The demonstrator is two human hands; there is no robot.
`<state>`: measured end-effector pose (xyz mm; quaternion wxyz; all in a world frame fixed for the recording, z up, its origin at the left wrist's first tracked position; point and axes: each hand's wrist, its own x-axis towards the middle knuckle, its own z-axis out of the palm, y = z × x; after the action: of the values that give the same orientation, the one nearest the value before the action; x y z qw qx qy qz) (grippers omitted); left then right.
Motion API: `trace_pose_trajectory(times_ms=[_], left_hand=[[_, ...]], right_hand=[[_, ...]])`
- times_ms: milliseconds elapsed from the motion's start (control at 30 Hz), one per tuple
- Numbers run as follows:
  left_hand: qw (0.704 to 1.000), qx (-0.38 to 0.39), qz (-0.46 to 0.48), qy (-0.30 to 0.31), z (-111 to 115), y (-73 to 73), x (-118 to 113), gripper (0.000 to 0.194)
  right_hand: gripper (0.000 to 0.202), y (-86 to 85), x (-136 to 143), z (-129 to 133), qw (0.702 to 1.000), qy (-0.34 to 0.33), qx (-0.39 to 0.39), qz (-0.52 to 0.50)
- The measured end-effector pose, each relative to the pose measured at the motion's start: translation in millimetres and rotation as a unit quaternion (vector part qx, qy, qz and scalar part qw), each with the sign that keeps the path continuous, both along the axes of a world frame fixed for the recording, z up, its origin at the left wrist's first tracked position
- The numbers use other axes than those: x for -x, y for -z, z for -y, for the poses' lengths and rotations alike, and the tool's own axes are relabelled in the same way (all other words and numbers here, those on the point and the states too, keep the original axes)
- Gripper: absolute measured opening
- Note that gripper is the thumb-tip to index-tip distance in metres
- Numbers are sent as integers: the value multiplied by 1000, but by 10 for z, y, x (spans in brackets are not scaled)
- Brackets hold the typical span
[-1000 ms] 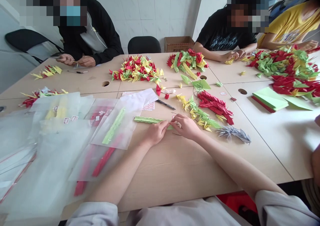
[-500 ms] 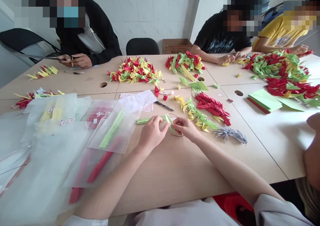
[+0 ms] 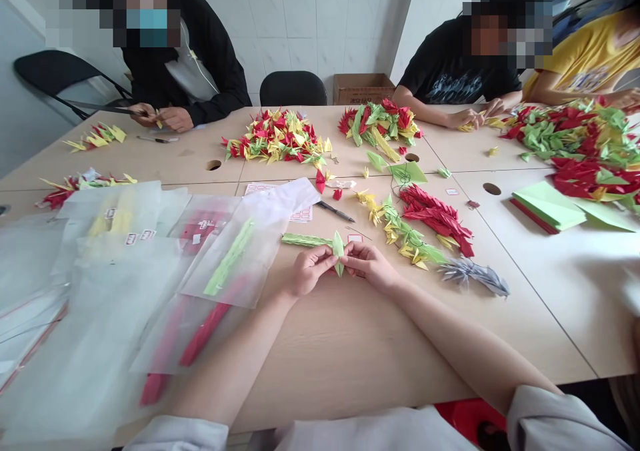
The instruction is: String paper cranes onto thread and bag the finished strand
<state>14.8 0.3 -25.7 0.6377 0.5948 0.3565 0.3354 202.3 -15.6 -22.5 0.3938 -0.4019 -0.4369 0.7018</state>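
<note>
1. Both hands are in full view and meet in front of the wearer above the table (image 3: 320, 371). Left hand (image 3: 311, 270): thumb and forefinger closed in a pinch, remaining fingers curled. Right hand (image 3: 373, 264): a matching pinch, thumb tip almost meeting the left one.
2. Item held: one folded light-green paper piece (image 3: 339, 251), slim and pointed at both ends, gripped between the two pinches. Neither hand is nearer; both have hold of it.
3. Principal relation: the piece's long axis runs up and down in the view, across the line joining the hands, with the thumbs somewhat below its middle. Its upper tip points away from the wearer. Whether it touches the table cannot be determined.
4. Green pleated paper strip (image 3: 305, 240): lies just beyond the left hand, long axis roughly left to right, its right end passing behind the held piece. Left hand is the nearer. Contact between strip and piece cannot be confirmed.
5. Red-bordered label (image 3: 355, 238): on the table just beyond the right hand. Black pen (image 3: 336, 211): farther off, lying obliquely.
6. Right of the hands: red folded-paper bundle (image 3: 437, 218) and grey folded-paper bundle (image 3: 473, 274). Left: translucent plastic bags (image 3: 115, 331), several with coloured paper strips visible inside.
</note>
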Motion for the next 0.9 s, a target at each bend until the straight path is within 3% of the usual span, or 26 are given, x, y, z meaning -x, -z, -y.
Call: trace_pose_trajectory(times_ms=[200, 333, 433, 600, 900], left_hand=[[999, -15, -42, -13, 44, 9, -17, 27], [995, -10, -97, 3, 40, -5, -7, 35], [997, 9, -81, -7, 25, -20, 1, 37], [996, 81, -25, -35, 20, 6, -18, 31], [998, 54, -32, -20, 0, 66, 55, 28]], right_hand=[[36, 37, -1, 16, 999, 28, 16, -20], [37, 50, 50, 12, 996, 73, -11, -41], [40, 45, 78, 7, 994, 90, -37, -50], [40, 46, 84, 8, 995, 76, -49, -27], [40, 50, 33, 7, 998, 19, -68, -5]])
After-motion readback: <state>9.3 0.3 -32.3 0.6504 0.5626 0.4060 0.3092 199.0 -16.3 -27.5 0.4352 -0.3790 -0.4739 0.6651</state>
